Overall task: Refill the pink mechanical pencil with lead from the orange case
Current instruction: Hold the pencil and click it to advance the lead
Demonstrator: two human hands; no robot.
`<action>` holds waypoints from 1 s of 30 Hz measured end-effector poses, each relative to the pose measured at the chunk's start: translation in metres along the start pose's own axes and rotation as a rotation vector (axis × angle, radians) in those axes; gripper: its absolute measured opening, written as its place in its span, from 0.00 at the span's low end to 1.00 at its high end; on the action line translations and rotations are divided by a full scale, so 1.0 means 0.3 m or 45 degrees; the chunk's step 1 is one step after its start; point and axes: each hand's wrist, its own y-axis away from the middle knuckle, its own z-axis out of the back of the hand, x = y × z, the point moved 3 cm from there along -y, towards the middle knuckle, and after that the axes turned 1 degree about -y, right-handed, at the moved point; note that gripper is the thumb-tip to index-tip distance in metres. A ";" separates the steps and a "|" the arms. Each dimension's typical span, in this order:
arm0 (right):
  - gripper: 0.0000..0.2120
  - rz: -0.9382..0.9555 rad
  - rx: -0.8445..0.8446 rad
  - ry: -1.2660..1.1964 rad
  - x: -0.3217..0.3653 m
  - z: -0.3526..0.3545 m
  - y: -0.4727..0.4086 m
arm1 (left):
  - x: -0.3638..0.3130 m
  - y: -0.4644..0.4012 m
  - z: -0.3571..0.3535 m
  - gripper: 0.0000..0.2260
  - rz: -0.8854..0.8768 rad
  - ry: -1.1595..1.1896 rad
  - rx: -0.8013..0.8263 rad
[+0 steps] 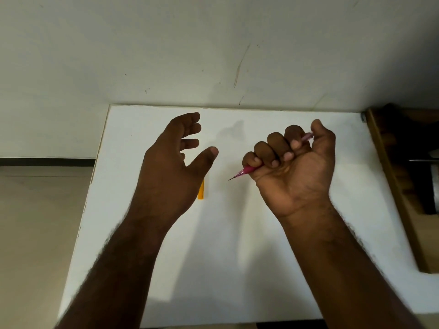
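My right hand (292, 162) is raised above the white table (237, 245), palm toward me, fingers curled round the pink mechanical pencil (247, 170). The pencil's thin dark tip points down-left; its back end shows between thumb and forefinger. My left hand (175, 160) hovers to the left with relaxed, spread fingers and holds nothing. The orange case (201, 189) lies flat on the table, mostly hidden under my left hand; only a narrow strip of it shows below the thumb.
The table's far edge meets a pale wall (213, 55). Its left edge drops to a beige floor (40, 222). A brown wooden frame (389, 186) with dark items behind it borders the right side.
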 end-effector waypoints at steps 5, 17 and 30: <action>0.23 -0.010 0.019 -0.183 0.013 0.011 -0.001 | 0.032 -0.012 0.017 0.31 -0.023 -0.204 0.100; 0.21 -0.006 0.042 -0.262 0.023 0.013 -0.001 | 0.028 -0.006 -0.015 0.37 -0.055 -0.190 0.130; 0.20 0.012 0.031 -0.244 0.024 0.017 -0.002 | 0.016 -0.002 -0.029 0.37 -0.091 -0.155 0.108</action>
